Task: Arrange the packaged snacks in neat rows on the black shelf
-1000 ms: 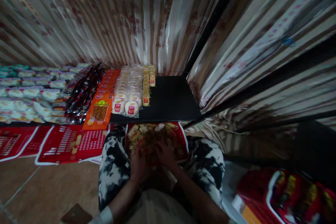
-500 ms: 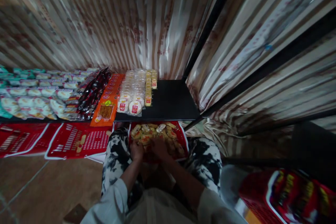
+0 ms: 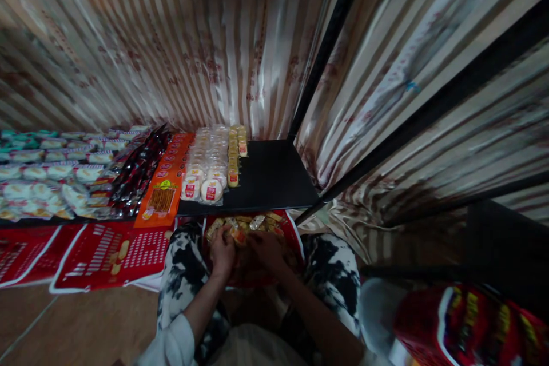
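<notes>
Between my knees sits a red bag or basket (image 3: 295, 242) with a white edge, filled with small biscuits in clear wrappers (image 3: 274, 223). My left hand (image 3: 223, 251) is over its left side, fingers bent and closed on a wrapped biscuit (image 3: 238, 235) with an orange-red label. My right hand (image 3: 268, 250) is close beside it over the middle of the pile. Its fingers curl inward and look closed, but dim light and blur hide what is in them. Both forearms reach in from below.
Ahead is a black shelf (image 3: 274, 174) with rows of yellow biscuit packs (image 3: 233, 168), round white-wrapped crackers (image 3: 211, 189), an orange packet (image 3: 160, 197) and dark packets (image 3: 137, 174). Red printed bags (image 3: 111, 251) hang below. Black poles (image 3: 334, 40) stand before the striped sheet; a red package (image 3: 420, 320) lies right.
My left hand has lifted from the pile and its fingers now point inward at a wrapped biscuit. My right hand has risen slightly. The whole view has shifted a little.
</notes>
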A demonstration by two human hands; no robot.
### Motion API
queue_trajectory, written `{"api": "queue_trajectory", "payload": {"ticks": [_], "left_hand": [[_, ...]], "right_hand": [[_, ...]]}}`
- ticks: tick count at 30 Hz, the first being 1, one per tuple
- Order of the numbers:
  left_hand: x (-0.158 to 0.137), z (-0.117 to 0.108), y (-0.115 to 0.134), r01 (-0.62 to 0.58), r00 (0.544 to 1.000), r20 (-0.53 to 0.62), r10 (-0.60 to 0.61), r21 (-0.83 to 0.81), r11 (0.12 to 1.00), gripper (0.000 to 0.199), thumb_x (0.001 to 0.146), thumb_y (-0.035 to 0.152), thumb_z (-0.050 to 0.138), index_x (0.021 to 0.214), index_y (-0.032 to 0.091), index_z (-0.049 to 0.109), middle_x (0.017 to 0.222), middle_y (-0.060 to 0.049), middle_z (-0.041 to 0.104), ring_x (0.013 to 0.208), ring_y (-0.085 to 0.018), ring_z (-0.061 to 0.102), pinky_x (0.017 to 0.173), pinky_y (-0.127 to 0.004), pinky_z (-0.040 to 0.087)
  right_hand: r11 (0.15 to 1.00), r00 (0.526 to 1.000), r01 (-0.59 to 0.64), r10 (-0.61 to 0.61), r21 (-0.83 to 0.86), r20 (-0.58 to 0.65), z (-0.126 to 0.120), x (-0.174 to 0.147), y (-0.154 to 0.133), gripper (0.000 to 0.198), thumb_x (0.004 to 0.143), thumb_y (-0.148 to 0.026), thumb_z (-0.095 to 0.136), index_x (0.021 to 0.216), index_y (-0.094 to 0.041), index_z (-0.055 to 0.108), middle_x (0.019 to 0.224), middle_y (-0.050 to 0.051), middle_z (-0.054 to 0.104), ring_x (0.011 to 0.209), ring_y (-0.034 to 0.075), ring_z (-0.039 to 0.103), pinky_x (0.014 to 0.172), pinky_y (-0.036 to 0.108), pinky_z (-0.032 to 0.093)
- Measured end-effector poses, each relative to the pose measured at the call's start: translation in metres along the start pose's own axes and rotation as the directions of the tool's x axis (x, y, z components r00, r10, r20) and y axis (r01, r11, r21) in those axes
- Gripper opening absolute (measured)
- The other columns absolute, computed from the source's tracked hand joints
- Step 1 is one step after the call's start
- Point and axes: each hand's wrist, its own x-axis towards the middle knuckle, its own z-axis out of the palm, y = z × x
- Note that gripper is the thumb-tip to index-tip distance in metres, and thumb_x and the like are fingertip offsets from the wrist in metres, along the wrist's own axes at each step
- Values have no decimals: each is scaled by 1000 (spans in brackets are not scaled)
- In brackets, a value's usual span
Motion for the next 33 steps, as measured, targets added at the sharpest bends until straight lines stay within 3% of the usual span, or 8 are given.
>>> {"api": "queue_trajectory", "payload": {"ticks": [5,8,10,14,17,20,25,33], "left_hand": [[9,9,42,-214,970,87,229,-156,964,27,72,11,39,84,21,62,89,-4,63,90,-18,59,89,-36,47],[21,18,67,-291,943,99,319,-224,930,29,73,11,39,87,20,62,92,-5,63,92,-18,59,89,-34,47],[30,24,81,-314,932,99,348,-258,914,33,74,12,40,98,19,62,100,-7,63,98,-18,58,92,-33,46],[48,36,106,-247,959,69,276,-279,928,43,77,16,44,118,18,52,121,-10,56,111,-19,54,90,-32,48],[59,48,118,-209,972,45,230,-279,937,39,80,20,45,118,19,52,128,-10,53,118,-20,49,94,-34,46],[70,63,123,-182,979,41,202,-292,939,34,83,24,44,114,19,54,129,-9,53,122,-19,47,106,-35,36],[99,95,120,-10,996,76,35,-305,952,36,85,25,42,118,19,53,134,-8,51,127,-19,44,111,-37,29],[148,125,121,27,997,71,4,-432,901,44,90,28,36,131,15,42,141,-10,43,131,-17,39,112,-33,28]], "right_hand": [[959,983,182,-180,218,-32,-34,15,-20,28,76,-25,57,102,-24,67,106,6,69,100,21,62,92,38,47],[912,981,166,-191,374,32,-51,29,-28,33,76,-25,54,107,-25,64,103,4,70,93,21,64,86,37,51],[914,989,111,-141,391,49,-60,43,-30,34,75,-27,55,107,-23,64,97,3,71,84,20,65,78,35,53],[924,995,80,-52,373,-84,-67,80,-31,34,70,-32,59,102,-19,63,87,4,70,72,17,63,70,31,53],[913,975,116,-30,391,-218,-65,113,-32,32,68,-34,61,96,-19,62,83,3,68,70,16,61,70,30,52],[916,955,132,-16,379,-295,-60,146,-33,31,69,-34,59,96,-19,60,83,3,67,73,16,62,71,30,52],[942,939,113,2,315,-343,-52,193,-37,30,72,-34,55,99,-19,58,85,4,67,76,16,62,73,30,51],[942,933,160,-47,295,-357,-50,245,-58,29,73,-31,53,99,-20,59,88,2,68,80,16,62,78,31,49]]}}
